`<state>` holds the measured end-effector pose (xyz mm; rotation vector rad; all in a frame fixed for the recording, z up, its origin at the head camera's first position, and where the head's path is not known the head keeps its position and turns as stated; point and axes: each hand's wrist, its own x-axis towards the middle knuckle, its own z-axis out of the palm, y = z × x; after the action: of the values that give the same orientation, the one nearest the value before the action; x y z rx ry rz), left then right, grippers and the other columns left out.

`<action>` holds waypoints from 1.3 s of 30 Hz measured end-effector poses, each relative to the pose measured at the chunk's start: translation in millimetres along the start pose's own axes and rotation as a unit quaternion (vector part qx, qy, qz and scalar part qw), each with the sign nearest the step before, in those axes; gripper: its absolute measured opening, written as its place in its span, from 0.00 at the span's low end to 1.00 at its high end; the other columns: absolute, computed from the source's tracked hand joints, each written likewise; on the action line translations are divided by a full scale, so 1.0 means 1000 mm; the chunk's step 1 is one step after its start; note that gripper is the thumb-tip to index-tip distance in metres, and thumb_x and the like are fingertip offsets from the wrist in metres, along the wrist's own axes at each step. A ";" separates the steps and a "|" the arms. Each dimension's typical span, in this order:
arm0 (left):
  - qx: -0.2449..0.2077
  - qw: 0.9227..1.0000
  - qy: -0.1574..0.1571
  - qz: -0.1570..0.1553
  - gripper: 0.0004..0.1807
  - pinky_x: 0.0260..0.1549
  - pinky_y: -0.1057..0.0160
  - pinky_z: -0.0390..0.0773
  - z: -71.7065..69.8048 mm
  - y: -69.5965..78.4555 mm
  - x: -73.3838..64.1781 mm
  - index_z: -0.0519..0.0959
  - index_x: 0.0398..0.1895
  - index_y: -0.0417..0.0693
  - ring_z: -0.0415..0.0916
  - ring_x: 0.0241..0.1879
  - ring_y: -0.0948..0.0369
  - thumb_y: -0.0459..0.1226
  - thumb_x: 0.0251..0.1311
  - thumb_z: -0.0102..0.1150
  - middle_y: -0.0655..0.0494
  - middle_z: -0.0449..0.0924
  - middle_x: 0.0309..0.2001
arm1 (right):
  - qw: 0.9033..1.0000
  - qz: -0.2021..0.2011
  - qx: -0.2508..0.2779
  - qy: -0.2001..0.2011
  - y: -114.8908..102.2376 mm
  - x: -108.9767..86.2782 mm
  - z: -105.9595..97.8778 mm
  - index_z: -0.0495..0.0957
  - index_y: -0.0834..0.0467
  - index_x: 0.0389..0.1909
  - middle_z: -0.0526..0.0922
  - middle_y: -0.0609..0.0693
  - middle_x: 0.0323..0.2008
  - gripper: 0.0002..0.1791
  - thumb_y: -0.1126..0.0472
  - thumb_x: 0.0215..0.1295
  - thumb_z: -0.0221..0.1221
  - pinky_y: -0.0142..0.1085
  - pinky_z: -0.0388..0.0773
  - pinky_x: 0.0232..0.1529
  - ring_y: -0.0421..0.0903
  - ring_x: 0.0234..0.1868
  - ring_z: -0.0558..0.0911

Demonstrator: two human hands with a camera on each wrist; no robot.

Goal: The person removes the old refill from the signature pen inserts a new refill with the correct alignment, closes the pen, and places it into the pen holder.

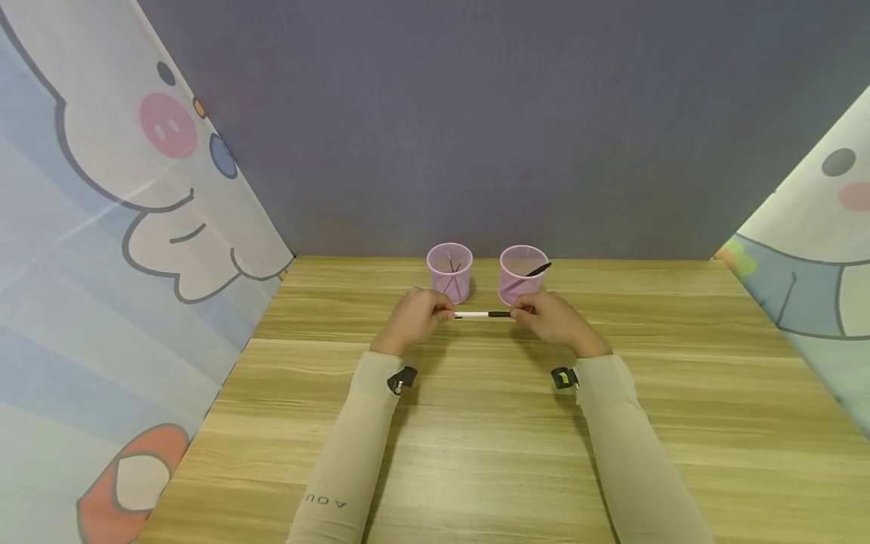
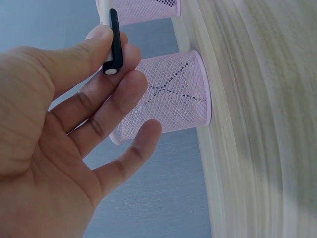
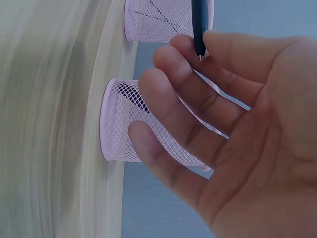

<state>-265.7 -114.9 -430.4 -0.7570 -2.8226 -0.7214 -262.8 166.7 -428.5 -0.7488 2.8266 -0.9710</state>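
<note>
A white and black ballpoint pen (image 1: 473, 313) is held level between both hands, in front of two pink mesh cups. My left hand (image 1: 418, 316) pinches the white end with the black clip (image 2: 116, 42) between thumb and fingertips. At the other end my right hand (image 1: 553, 321) pinches the black grip (image 3: 199, 25), and the metal point shows bare in the right wrist view. In the left mesh cup (image 1: 449, 289), thin dark sticks cross each other. A black slender object (image 1: 539, 270) leans in the right mesh cup (image 1: 521, 291) and pokes over its rim.
The cups stand side by side at the back of the wooden table (image 1: 489, 446), close to a dark grey wall (image 1: 503, 128). Cartoon-printed sheets (image 1: 88, 249) hang along the left and right sides. Dark straps with small devices (image 1: 402, 380) sit at both wrists.
</note>
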 end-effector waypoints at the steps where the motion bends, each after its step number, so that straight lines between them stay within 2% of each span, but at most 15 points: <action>1: -0.001 1.000 -0.001 0.000 0.04 0.37 0.62 0.82 0.000 0.000 0.000 0.89 0.36 0.48 0.80 0.32 0.64 0.38 0.63 0.69 0.57 0.89 0.33 | 1.000 -0.001 0.000 0.000 0.000 0.000 0.000 0.83 0.63 0.37 0.84 0.52 0.29 0.08 0.63 0.72 0.58 0.38 0.75 0.36 0.44 0.32 0.78; 13: -0.005 1.000 0.002 0.006 0.03 0.37 0.62 0.82 0.000 0.000 0.000 0.89 0.35 0.48 0.81 0.32 0.64 0.37 0.62 0.70 0.57 0.89 0.33 | 1.000 -0.011 -0.003 0.006 0.000 0.001 0.001 0.82 0.60 0.33 0.81 0.49 0.26 0.07 0.64 0.71 0.60 0.36 0.74 0.34 0.42 0.30 0.76; 26: -0.013 1.000 -0.002 0.006 0.04 0.38 0.62 0.83 0.000 0.000 0.000 0.89 0.35 0.47 0.82 0.32 0.63 0.37 0.62 0.69 0.56 0.90 0.33 | 1.000 -0.010 -0.012 0.004 -0.001 0.000 -0.001 0.83 0.59 0.35 0.84 0.48 0.28 0.04 0.65 0.70 0.61 0.37 0.74 0.36 0.42 0.31 0.77; 39: -0.008 1.000 -0.007 0.006 0.04 0.40 0.61 0.83 -0.002 0.002 -0.001 0.89 0.36 0.47 0.83 0.33 0.62 0.37 0.63 0.69 0.55 0.90 0.34 | 1.000 -0.005 -0.001 0.008 -0.001 0.000 0.001 0.82 0.61 0.37 0.86 0.55 0.32 0.02 0.66 0.69 0.62 0.41 0.78 0.41 0.44 0.34 0.81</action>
<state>-263.9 -115.1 -428.0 -0.7831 -2.8261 -0.7393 -262.4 165.1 -429.0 -0.7603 2.8399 -0.9801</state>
